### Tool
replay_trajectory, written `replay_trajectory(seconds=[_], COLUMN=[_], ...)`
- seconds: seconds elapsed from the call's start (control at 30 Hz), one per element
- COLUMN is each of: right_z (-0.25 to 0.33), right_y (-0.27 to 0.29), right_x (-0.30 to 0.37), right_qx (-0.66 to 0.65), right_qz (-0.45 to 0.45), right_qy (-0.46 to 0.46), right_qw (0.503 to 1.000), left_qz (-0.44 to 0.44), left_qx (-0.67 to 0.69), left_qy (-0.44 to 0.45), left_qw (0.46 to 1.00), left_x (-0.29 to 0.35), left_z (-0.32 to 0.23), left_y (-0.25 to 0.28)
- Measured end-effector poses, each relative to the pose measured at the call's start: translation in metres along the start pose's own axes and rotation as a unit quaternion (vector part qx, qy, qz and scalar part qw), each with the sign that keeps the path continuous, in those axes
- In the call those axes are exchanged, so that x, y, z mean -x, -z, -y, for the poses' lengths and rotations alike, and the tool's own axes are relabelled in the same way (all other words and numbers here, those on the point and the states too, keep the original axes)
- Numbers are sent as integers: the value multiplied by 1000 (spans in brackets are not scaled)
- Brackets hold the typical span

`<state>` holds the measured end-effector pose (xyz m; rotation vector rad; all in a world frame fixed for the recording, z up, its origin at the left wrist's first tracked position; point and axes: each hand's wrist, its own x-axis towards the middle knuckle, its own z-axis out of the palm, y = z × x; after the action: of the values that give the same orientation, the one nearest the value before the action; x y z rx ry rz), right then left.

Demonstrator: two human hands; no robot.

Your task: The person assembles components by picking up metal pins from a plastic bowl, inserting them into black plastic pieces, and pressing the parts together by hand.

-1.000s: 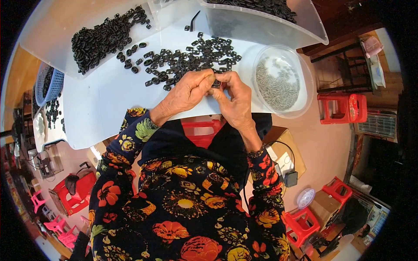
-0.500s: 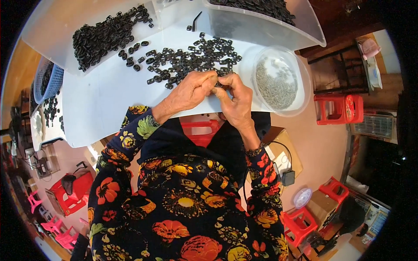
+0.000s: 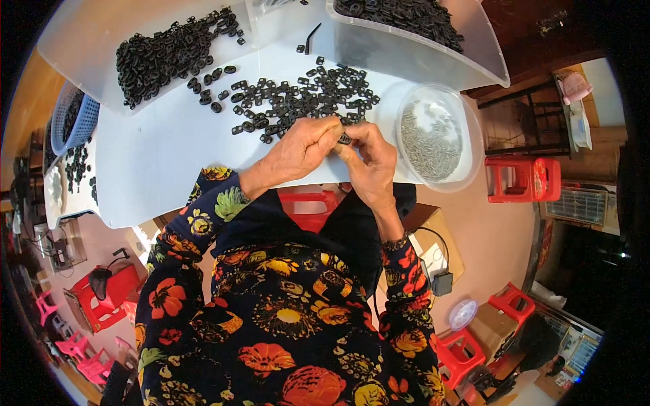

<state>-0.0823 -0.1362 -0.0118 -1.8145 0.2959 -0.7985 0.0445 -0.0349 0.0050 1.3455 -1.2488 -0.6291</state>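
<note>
My right hand (image 3: 371, 162) pinches a small black plastic piece (image 3: 344, 139) between thumb and forefinger, above the table's near edge. Against it, my left hand (image 3: 301, 149) is closed, fingertips meeting the right thumb; whatever it grips is hidden behind its fingers. Just beyond both hands spreads a loose heap of similar black pieces (image 3: 305, 98), flat and holed, on the white tabletop (image 3: 162, 155). To the right stands a round clear plastic tub (image 3: 475, 152), partly filled with small silvery pins (image 3: 431, 150).
At the far left, a translucent bin (image 3: 78, 47) lies with black pieces spilling from it. Another translucent bin (image 3: 420, 57) full of black parts stands far right. A thin black bent tool (image 3: 311, 37) lies between them. A blue basket (image 3: 84, 122) sits left; a red stool (image 3: 521, 179) stands right.
Both hands stay together at the near edge, and the right hand has turned slightly, so the black piece shows more. The whole view has shifted a little.
</note>
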Motion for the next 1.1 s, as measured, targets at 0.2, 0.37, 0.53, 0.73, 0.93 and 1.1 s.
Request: replay_trajectory(seconds=[0.2, 0.37, 0.53, 0.73, 0.93, 1.1], right_z=[5, 12, 12, 18, 21, 23], right_y=[-3, -6, -1, -4, -2, -6], right_x=[0, 4, 5, 1, 0, 0], right_qx=[-6, -88, -66, -70, -52, -41], right_qz=[8, -61, -38, -29, -20, -14], right_qy=[-13, -16, -56, -73, -75, -85], right_qw=[1000, 994, 995, 994, 996, 995], left_qz=[-15, -52, -138, -169, -152, -17], left_qx=[-2, -30, -166, -214, -328, -635], left_qy=[13, 4, -122, -151, 8, -70], left_qw=[1000, 998, 969, 950, 932, 769], left_x=[5, -5, -104, -117, -12, 13], left_z=[-3, -28, -90, -81, -27, 12], left_y=[3, 9, 44, 100, 150, 172])
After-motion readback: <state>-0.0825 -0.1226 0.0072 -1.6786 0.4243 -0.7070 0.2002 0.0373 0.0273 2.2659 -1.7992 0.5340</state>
